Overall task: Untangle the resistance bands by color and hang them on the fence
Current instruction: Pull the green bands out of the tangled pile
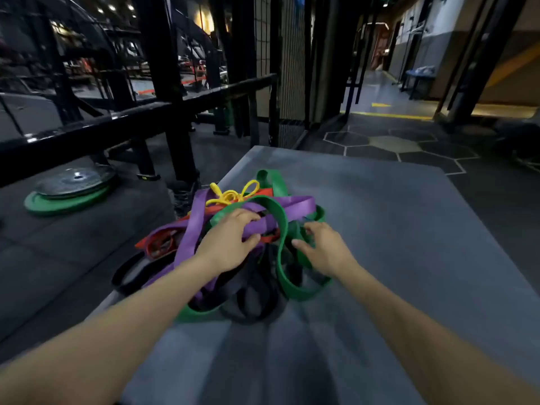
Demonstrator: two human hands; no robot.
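Both my hands are on the knotted pile of bands.

Beyond my left hand [226,244] I see a black metal rail fence [140,118], and further left a stack of round black and green weight plates [70,190] lies on the floor. The tangled heap of flat rubber resistance bands [233,252] sits on the grey padded surface [394,244] under both hands: purple, green, black and red loops, with thin yellow loops [233,194] on the far side of the fingers. My left hand curls round a wide purple band [263,226]. My right hand [323,248], just beside it, rests with spread fingers on a broad green band [295,276], gripping nothing.
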